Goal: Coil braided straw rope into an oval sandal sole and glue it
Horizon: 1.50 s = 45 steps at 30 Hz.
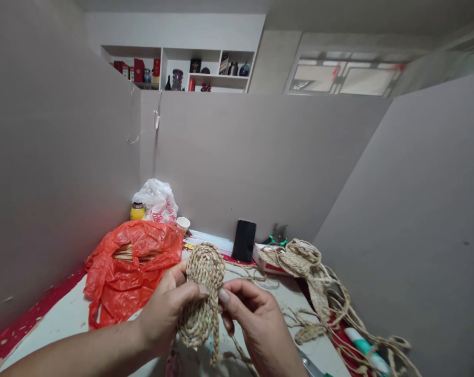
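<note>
A coiled straw braid point(203, 267), long and sole-shaped with rounded ends, stands tilted up in front of me above the table. My left hand point(170, 301) grips its left side, the thumb lying across the front and the fingers behind it. At the right edge of the coil, my right hand point(252, 314) is closed in a pinch, thumb and forefinger touching the braid there. A loose braid end point(215, 351) hangs down from that edge. Below the right fingers trails a thin cord point(240, 353); whether they also hold it is hidden.
A red plastic bag point(135, 277) with straw strips lies left. Behind are a white bag point(158, 201), yellow jar point(137, 211), paper cup point(183, 224), upright phone point(244, 241) and green-handled pliers point(277, 238). Braided cords point(319, 283) and a scissors-like metal tool point(309, 365) lie right. Grey partitions point(237, 157) enclose the table.
</note>
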{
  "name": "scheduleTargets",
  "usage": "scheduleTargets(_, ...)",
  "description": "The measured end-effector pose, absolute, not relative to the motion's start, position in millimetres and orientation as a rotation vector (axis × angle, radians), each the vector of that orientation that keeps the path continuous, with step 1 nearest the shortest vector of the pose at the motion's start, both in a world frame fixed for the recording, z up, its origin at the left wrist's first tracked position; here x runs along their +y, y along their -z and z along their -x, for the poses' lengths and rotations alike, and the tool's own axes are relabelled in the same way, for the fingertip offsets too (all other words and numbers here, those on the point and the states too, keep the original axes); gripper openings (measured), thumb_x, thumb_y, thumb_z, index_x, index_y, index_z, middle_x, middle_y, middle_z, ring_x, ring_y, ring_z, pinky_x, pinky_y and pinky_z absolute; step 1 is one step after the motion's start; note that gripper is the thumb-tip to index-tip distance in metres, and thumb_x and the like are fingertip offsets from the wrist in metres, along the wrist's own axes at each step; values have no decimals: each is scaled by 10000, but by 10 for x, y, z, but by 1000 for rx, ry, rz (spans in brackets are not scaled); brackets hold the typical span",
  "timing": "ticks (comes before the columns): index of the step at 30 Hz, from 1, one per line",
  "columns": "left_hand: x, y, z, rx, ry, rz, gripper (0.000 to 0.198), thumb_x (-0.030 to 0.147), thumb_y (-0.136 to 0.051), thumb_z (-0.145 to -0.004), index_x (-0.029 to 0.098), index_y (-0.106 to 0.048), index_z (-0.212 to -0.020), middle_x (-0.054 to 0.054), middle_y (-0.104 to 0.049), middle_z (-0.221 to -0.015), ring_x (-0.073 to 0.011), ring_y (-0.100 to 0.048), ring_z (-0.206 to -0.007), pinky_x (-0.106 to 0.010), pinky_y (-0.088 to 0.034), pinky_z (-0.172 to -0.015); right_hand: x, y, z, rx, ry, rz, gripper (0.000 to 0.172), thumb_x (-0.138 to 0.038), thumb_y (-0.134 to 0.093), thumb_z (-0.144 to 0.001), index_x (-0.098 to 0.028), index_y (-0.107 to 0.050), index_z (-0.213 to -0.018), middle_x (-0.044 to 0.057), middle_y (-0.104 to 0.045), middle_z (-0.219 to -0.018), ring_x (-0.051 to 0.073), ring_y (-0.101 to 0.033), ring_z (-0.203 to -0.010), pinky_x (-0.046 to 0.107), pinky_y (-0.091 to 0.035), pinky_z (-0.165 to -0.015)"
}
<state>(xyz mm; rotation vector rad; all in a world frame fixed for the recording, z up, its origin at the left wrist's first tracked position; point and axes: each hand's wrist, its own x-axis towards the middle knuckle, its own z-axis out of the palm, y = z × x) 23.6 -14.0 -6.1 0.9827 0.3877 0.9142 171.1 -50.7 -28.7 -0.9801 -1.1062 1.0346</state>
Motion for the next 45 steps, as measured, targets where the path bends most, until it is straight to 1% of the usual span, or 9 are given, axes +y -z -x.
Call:
scheduleTargets(6,-157,43,-232,352,-902,-964,209,135,-589,-718,151,-588,-927,-37,-650,-698,-159,-629,-562,-281,-484,-571,-565,231,-1678,-1097,-1021,988,276,-403,-725,-755,-147,-655,-679,-5,-598,-569,84,-482,-466,201,-390,-458)
scheduleTargets(13,-146,33,-248,418,-919,-993,244,147,-622,-710,146,-573,-949,-28,-646,-700,-184,-632,-549,-313,-501,-545,-588,226,-1681,-1097,-1031,996,259,-382,-745,-738,-155,-636,-678,-43,-530,-509,73,-446,-451,184,-359,-445)
scheduleTargets(21,-146,47,-211,328,-867,-1021,260,199,-534,-792,150,-573,-1045,-57,-651,-783,-175,-626,-616,-310,-486,-599,-537,291,-1728,-1131,-1043,991,241,-369,-736,-764,-157,-629,-717,-51,-534,-527,59,-445,-451,167,-358,-438)
scheduleTargets(23,-147,46,-215,330,-877,-1014,260,215,-559,-795,150,-573,-1047,-63,-658,-809,-171,-626,-620,-306,-485,-603,-544,287,-1728,-1127,-1050,982,244,-370,-738,-765,-155,-632,-717,-50,-540,-524,53,-444,-446,159,-356,-435)
scheduleTargets(29,-141,53,-250,371,-905,-988,330,210,-705,-711,155,-577,-1010,-69,-676,-837,-186,-649,-684,-281,-490,-609,-518,301,-1739,-1083,-1142,900,221,-344,-756,-754,-153,-648,-724,-45,-569,-556,40,-456,-444,145,-363,-427)
scheduleTargets(32,-141,62,-243,360,-913,-997,363,233,-732,-705,160,-577,-1025,-79,-684,-875,-197,-655,-759,-268,-493,-633,-500,311,-1742,-1066,-1191,867,214,-326,-759,-755,-149,-644,-721,-38,-587,-578,40,-468,-449,144,-373,-426)
scheduleTargets(36,-149,83,-227,372,-935,-1039,386,250,-733,-720,169,-577,-1064,-82,-689,-901,-208,-658,-803,-270,-499,-642,-507,311,-1720,-1055,-1231,844,225,-330,-754,-764,-150,-627,-716,-56,-553,-529,30,-458,-428,128,-361,-415)
scheduleTargets(41,-170,105,-217,404,-953,-1063,458,259,-732,-724,179,-558,-1141,-76,-689,-884,-208,-663,-778,-291,-514,-654,-534,304,-1665,-998,-1286,820,258,-345,-757,-756,-146,-603,-700,-58,-539,-512,27,-436,-412,122,-363,-390)
scheduleTargets(45,-197,106,-199,426,-902,-1071,516,289,-720,-738,180,-510,-1198,-88,-686,-909,-187,-662,-674,-296,-523,-605,-551,297,-1643,-965,-1367,818,261,-358,-757,-750,-147,-603,-732,-67,-513,-488,20,-396,-385,111,-340,-359)
